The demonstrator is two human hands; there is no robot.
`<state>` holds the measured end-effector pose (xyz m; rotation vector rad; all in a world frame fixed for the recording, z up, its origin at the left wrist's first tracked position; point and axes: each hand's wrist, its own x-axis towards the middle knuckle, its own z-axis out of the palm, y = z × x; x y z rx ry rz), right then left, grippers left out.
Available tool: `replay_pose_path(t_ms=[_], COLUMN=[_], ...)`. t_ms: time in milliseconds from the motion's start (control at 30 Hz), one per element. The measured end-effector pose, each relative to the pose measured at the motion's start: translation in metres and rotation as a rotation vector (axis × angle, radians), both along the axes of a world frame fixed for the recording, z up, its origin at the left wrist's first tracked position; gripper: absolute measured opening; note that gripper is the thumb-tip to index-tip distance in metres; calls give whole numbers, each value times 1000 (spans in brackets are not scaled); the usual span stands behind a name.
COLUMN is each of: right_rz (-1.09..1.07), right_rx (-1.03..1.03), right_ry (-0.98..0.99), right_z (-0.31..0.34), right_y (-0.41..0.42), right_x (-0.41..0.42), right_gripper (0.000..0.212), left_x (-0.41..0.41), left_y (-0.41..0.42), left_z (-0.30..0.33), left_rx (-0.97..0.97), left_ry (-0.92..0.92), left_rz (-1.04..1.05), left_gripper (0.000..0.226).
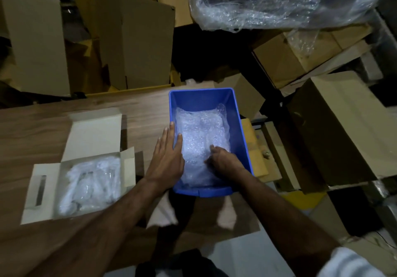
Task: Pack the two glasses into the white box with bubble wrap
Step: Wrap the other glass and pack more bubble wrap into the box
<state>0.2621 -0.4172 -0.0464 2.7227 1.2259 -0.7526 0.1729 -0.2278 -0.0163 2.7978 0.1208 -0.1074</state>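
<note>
We were at the table (pixel 43 130), looking down at a blue bin (pixel 240 126) in the middle of the frame. Our left hand (pixel 166 158) lay flat and open on the bin's left rim, fingers straight. Our right hand (pixel 223 160) was inside the bin, fingers curled down onto the bubble wrap (pixel 202 130). We could not tell if it had pinched a piece yet.

The white box (pixel 45 188) sat open at the lower left of the frame, its lid flap folded back. Inside it lay a see-through, shiny bundle (pixel 90 182). We think the glasses were in there, but the wrap hid them, so we could not be sure.

The bubble wrap looked very light, soft and squishy. It would bend any way we pulled it, and might slip a little. We think it best to pinch it by an edge or a corner. Glasses break easily, so we would hold them gently around the middle, with soft wrap between them.
</note>
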Motion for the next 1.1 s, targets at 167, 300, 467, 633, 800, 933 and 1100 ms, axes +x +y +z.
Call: replay_pose_path(t_ms=[167, 300, 467, 633, 800, 933, 1100], right_rz=[-110, -65, -48, -154, -208, -294, -323], right_rx=[113, 190, 159, 315, 516, 631, 721], right_ry=[59, 153, 118, -21, -153, -203, -278], right_z=[4, 5, -8, -2, 16, 27, 43], right_y=[-11, -9, -1, -6, -18, -22, -26], right_x=[0, -4, -1, -2, -7, -13, -22], right_gripper=[35, 67, 36, 23, 21, 30, 34], left_x=[0, 1, 1, 1, -1, -5, -3], left_y=[-1, -2, -3, -3, 5, 13, 7], left_z=[4, 7, 8, 10, 11, 8, 3], left_rx=[-4, 5, 4, -19, -20, -2, -58], left_ry=[39, 69, 91, 107, 118, 122, 50], left_rz=[7, 14, 31, 23, -32, -96, -52], left_gripper=[76, 79, 80, 83, 91, 115, 98])
